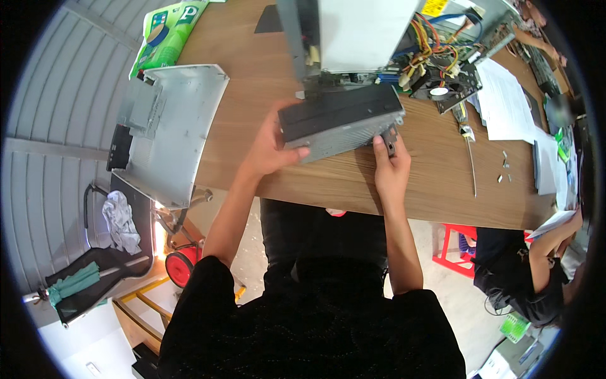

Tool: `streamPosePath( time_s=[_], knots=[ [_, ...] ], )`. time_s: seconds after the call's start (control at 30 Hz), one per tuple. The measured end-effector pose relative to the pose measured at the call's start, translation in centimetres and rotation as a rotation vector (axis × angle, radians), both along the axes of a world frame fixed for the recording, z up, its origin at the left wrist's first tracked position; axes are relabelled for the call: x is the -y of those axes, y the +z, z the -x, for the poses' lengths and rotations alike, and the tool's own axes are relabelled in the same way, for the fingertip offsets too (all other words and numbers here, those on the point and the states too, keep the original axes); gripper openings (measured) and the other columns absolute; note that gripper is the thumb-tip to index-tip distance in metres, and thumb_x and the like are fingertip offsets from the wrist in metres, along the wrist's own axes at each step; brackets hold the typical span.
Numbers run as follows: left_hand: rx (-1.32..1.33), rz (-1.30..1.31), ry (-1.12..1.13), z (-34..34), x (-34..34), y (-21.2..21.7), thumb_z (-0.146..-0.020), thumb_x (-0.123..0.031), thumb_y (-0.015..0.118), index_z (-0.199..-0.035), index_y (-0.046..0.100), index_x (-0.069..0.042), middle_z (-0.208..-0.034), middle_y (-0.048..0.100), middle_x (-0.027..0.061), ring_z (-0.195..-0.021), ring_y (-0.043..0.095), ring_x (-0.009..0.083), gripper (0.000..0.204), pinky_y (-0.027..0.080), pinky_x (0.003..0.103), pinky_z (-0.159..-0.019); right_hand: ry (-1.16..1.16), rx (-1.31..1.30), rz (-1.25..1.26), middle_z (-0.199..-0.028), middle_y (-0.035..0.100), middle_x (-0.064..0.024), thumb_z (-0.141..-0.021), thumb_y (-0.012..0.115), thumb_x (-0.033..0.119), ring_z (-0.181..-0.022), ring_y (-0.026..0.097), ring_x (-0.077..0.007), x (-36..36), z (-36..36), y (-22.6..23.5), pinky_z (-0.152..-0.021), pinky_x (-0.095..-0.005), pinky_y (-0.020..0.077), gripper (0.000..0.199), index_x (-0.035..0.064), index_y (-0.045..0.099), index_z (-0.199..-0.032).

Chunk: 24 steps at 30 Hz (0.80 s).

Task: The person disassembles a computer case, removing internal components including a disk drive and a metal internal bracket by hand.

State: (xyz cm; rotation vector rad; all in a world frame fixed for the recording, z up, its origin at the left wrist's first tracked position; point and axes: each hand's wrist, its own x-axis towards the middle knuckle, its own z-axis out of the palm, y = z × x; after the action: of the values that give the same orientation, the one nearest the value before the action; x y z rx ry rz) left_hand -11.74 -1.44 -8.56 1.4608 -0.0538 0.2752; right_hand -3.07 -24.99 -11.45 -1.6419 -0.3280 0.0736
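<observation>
Between my hands, tilted over the table's near edge, is a computer drive (341,112), a box with a long black face and a grey metal side. My left hand (270,146) closes round its left end, thumb along the near metal side. At the other end my right hand (392,165) grips it, thumb on a small dark metal bracket (389,141); its other fingers are mostly hidden underneath. Just beyond the drive stands an open computer case (363,38), with a bundle of coloured cables (429,47) and a black fan (440,85) at its right.
A detached metal case cover (170,126) lies left, below a green package (167,35). Right are a screwdriver (470,151), small loose pieces (505,161) and paper sheets (504,101). Another person (524,271) sits right, by a red stool (453,252).
</observation>
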Motion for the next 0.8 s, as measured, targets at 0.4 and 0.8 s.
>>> streamPosePath(
  time_s=[0.4,0.8],
  knots=[
    [-0.143,-0.394,0.445,4.6,6.6,-2.2,-0.085,-0.015,0.076,-0.142,0.04,0.003,-0.134,0.054,0.027,-0.124,0.056,0.0391,0.069,0.044,0.042,-0.104,-0.012,0.034,0.159,-0.114,0.063,-0.007,-0.099,0.056,0.005,-0.105,0.055,-0.0145,1.7,0.7,-1.1,-0.097,-0.0284,0.0408,0.023,-0.0042,0.058,-0.12],
    [0.122,-0.306,0.361,5.3,5.1,-4.1,-0.077,-0.01,0.077,-0.133,0.051,0.0,-0.126,0.059,0.0215,-0.116,0.056,0.0394,0.063,0.046,0.045,-0.099,-0.148,0.145,0.242,-0.124,0.06,-0.0108,-0.095,0.061,0.01,-0.11,0.056,-0.0189,0.7,1.0,-1.3,-0.096,-0.0333,0.0457,0.034,-0.0025,0.055,-0.125]
  ],
)
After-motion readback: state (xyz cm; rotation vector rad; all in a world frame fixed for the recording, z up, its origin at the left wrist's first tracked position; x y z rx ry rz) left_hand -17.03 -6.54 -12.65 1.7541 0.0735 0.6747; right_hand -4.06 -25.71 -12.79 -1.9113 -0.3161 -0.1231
